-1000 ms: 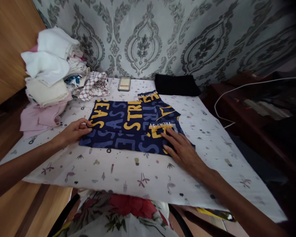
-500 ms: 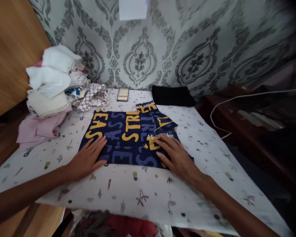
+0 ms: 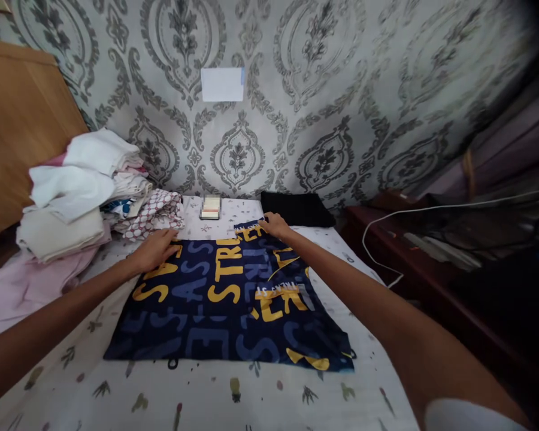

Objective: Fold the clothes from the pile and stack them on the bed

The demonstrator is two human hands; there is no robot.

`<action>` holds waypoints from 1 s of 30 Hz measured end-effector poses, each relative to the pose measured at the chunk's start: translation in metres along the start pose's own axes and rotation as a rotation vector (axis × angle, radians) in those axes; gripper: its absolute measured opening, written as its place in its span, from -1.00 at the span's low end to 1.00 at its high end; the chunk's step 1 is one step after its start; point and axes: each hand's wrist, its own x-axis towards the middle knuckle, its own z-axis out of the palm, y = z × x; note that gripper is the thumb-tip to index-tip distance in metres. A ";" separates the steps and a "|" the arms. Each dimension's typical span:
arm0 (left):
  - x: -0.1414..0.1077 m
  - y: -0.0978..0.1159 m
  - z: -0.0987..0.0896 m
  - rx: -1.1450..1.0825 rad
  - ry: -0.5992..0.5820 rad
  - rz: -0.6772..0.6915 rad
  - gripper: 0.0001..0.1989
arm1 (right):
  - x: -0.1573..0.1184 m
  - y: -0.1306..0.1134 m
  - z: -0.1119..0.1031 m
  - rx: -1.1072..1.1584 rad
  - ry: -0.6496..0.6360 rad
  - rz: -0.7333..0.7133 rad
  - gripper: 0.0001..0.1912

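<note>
A navy garment with yellow and blue lettering lies spread flat on the bed sheet, its kind not certain from its outline. My left hand is at its far left corner, with the fingers closed on the edge. At the far right part, beside a short piece that juts out, my right hand has its fingers curled and pinched on the cloth edge. The near edge of the garment rests on the sheet, slightly wrinkled at the right corner.
Left stands a pile of folded clothes, white, pink and patterned. A folded black cloth and a small blurred box-like item lie along the wall. On the right are a dark red wooden ledge and a white cable.
Both hands have moved from lying flat on the garment's near half to its far edge, the right one reaching further. The view has tilted up, showing more wall.
</note>
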 end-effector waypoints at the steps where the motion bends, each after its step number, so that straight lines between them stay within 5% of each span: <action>1: 0.010 -0.005 -0.002 0.027 -0.016 -0.013 -0.59 | 0.011 -0.002 0.002 0.016 -0.015 0.073 -0.53; 7: 0.022 -0.020 -0.011 -0.094 -0.212 -0.106 -0.72 | 0.030 0.000 0.012 0.183 -0.076 0.267 -0.66; 13: 0.012 -0.019 -0.023 -0.288 -0.167 -0.144 -0.69 | 0.009 0.001 -0.001 0.464 0.056 0.193 -0.89; 22: -0.041 -0.011 -0.044 -0.121 -0.062 0.037 -0.72 | -0.114 0.011 -0.048 1.087 0.118 -0.149 -0.68; 30: -0.066 -0.002 -0.030 -0.011 -0.084 0.142 -0.66 | -0.203 0.033 -0.015 0.542 -0.038 -0.440 -0.90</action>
